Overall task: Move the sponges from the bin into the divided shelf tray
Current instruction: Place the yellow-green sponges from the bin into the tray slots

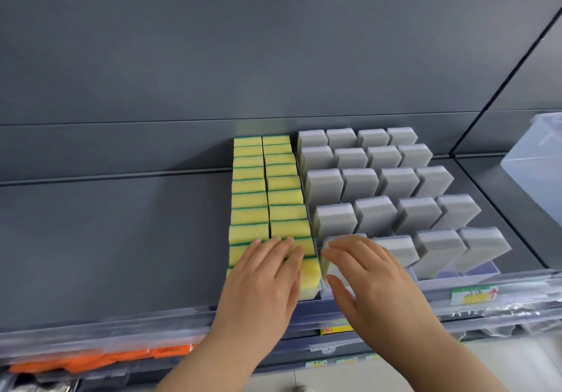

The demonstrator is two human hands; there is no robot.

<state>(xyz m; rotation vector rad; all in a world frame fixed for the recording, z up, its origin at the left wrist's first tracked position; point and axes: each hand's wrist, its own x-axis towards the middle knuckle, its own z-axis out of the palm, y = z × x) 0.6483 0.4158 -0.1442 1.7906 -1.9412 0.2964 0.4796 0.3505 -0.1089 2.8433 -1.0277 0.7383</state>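
Two rows of yellow sponges with green backing (264, 191) stand on edge in the left lanes of the clear divided shelf tray (474, 273). Grey sponges (380, 184) fill several lanes to the right. My left hand (267, 273) lies flat, fingers together, on the frontmost yellow sponges. My right hand (368, 273) grips the front grey sponge (327, 257) in the leftmost grey lane, fingers over its top and thumb at its near face.
A clear plastic bin (535, 160) stands at the right edge of the dark grey shelf (121, 239). A clear front rail with price labels (474, 296) runs along the shelf edge. Orange items (100, 359) lie on the shelf below.
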